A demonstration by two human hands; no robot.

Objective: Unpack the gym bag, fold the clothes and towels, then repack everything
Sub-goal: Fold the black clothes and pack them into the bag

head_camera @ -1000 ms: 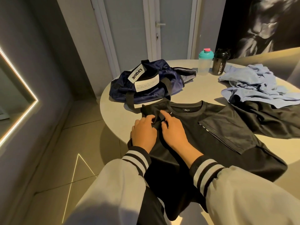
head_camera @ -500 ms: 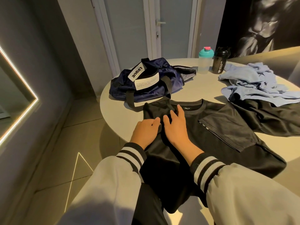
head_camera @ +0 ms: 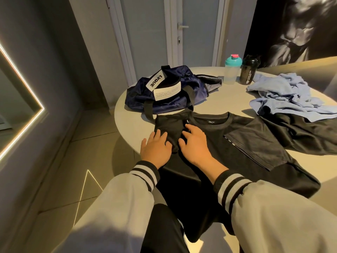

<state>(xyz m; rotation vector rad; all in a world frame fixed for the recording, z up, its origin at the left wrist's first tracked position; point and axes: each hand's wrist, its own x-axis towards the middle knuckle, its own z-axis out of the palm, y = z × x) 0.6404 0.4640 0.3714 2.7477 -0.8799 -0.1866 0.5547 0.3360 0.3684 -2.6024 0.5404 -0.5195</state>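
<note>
At the far left of the round desk (head_camera: 228,99) lies the navy gym bag (head_camera: 173,103), slumped low with a white label (head_camera: 166,91) on top. Whether anything is inside it cannot be told. Behind the bag stand two bottles side by side, a clear bottle (head_camera: 232,73) with a teal lid and a black bottle (head_camera: 248,73); their contents cannot be made out. A crumpled pale blue heap of cloth (head_camera: 284,95) sits at the right, its near edge resting on a dark garment (head_camera: 310,137).

In front of the bag a black shirt (head_camera: 237,147) is spread flat, collar toward the bag. The sleeve on its right side is folded in across the chest, and the hem hangs over the near edge of the desk.

The left hand (head_camera: 156,148) and the right hand (head_camera: 196,143) lie palm down, side by side on the shirt's other shoulder, where the cloth bunches between them. Each grip is spread, fingers straight and slightly apart, pressing the cloth and pinching nothing. Grey sleeves (head_camera: 273,216) with striped cuffs cover both wrists.
</note>
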